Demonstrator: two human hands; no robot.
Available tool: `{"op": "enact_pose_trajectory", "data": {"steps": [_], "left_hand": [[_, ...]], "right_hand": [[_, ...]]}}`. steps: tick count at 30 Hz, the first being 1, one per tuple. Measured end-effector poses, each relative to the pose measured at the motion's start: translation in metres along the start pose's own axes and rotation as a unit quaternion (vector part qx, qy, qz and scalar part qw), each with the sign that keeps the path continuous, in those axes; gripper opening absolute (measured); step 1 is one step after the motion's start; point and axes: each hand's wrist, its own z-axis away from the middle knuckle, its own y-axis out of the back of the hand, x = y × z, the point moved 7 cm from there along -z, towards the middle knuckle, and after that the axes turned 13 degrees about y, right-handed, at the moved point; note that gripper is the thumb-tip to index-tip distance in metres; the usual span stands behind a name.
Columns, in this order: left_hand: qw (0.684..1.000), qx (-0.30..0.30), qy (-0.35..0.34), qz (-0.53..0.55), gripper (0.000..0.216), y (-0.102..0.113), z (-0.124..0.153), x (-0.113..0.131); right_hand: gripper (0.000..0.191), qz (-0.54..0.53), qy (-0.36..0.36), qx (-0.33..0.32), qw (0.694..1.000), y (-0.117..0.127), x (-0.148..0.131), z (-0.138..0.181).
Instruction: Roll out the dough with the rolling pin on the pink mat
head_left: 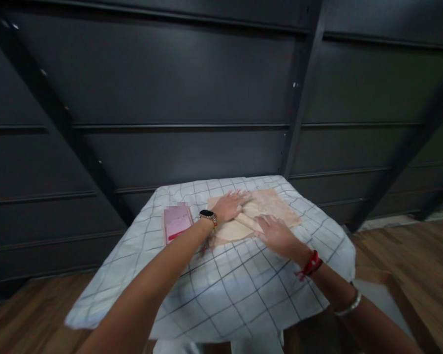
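Observation:
A pale wooden rolling pin lies slantwise over a thin sheet of dough. My left hand is on the pin's far left end, fingers reaching forward over it. At the near right end, my right hand holds the pin, its fingers partly curled. Under the dough is a light brown board or mat, dusted with flour on its right side. Both hands cover the pin's ends, so only its middle shows.
A pink book or pad with a red strip-like item lies left of the dough. The table wears a white checked cloth. Behind it stands a dark panelled wall. A box-like thing is on the floor at lower right.

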Motion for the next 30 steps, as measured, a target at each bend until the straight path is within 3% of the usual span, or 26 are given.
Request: {"op": "enact_pose_trajectory", "data": {"steps": [5, 9, 12, 15, 18, 21, 24, 27, 30], "left_hand": [[0.995, -0.069, 0.001, 0.069, 0.06, -0.009, -0.025, -0.004], [0.988, -0.055, 0.009, 0.142, 0.059, -0.005, -0.044, -0.005], [0.985, -0.04, 0.031, 0.166, 0.059, -0.004, -0.062, -0.005], [0.984, -0.025, 0.052, 0.169, 0.059, -0.006, -0.078, -0.006], [0.986, -0.035, 0.07, 0.146, 0.061, -0.011, -0.077, -0.008], [0.991, -0.053, 0.068, 0.103, 0.062, -0.017, -0.055, -0.01], [0.995, -0.049, 0.057, 0.069, 0.059, -0.018, -0.023, -0.011], [0.997, -0.032, 0.056, 0.051, 0.057, -0.016, -0.002, -0.012], [0.998, -0.01, 0.043, 0.041, 0.055, -0.015, 0.004, -0.013]], "right_hand": [[0.05, 0.035, 0.01, -0.013, 0.999, 0.002, 0.019, -0.005], [0.046, 0.063, 0.043, -0.022, 0.997, -0.004, 0.044, -0.005], [0.039, 0.058, 0.085, -0.074, 0.992, -0.016, 0.063, -0.006], [0.039, 0.025, 0.04, -0.145, 0.988, -0.028, 0.086, -0.006], [0.041, 0.011, -0.027, -0.152, 0.988, -0.027, 0.099, -0.008], [0.041, 0.018, -0.054, -0.083, 0.995, -0.009, 0.092, -0.011], [0.039, -0.02, -0.02, -0.042, 0.999, 0.007, 0.065, -0.017], [0.041, -0.076, 0.016, -0.059, 0.995, 0.009, 0.029, -0.022], [0.043, -0.068, -0.016, -0.082, 0.994, 0.002, 0.006, -0.024]]}}
